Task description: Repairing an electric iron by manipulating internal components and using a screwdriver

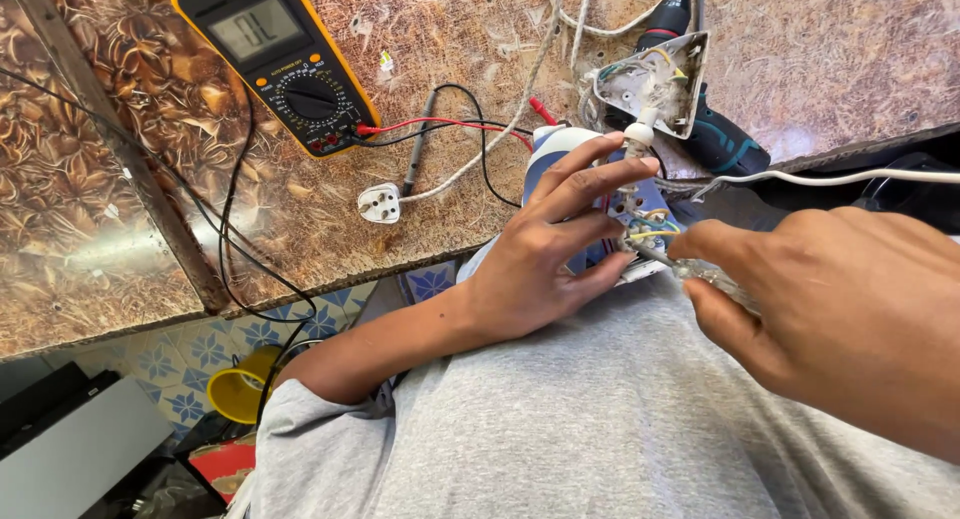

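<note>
Two hands meet over an opened blue and white appliance (560,154) held against the person's grey shirt (600,419), just off the near edge of the patterned surface (300,209). Far left on that surface lies a yellow multimeter (275,59), its red lead (440,125) and black lead (470,149) trailing toward the appliance, with a grey probe (418,157) and a white plug (380,203) on its cord between them.

The left hand (545,254) is spread around the appliance body, fingers wrapped over the rear end where coloured wires (645,224) show, yellow and blue among them. It looks best kept as a firm cradle, with fingertips clear of the terminals so the tool tip stays visible.

The right hand (840,309) is pinched on a clear-handled tool (700,271), seemingly a small screwdriver, whose metal tip points at the wire cluster. A good approach, I judge, is to line the shaft straight with the screw, press lightly and turn slowly, since a slip could nick the insulation or the left fingers.

Beyond, a detached white cover (660,79) rests tilted on the surface beside a dark teal power tool (720,139), and a white cable (850,176) runs off to the right.
</note>
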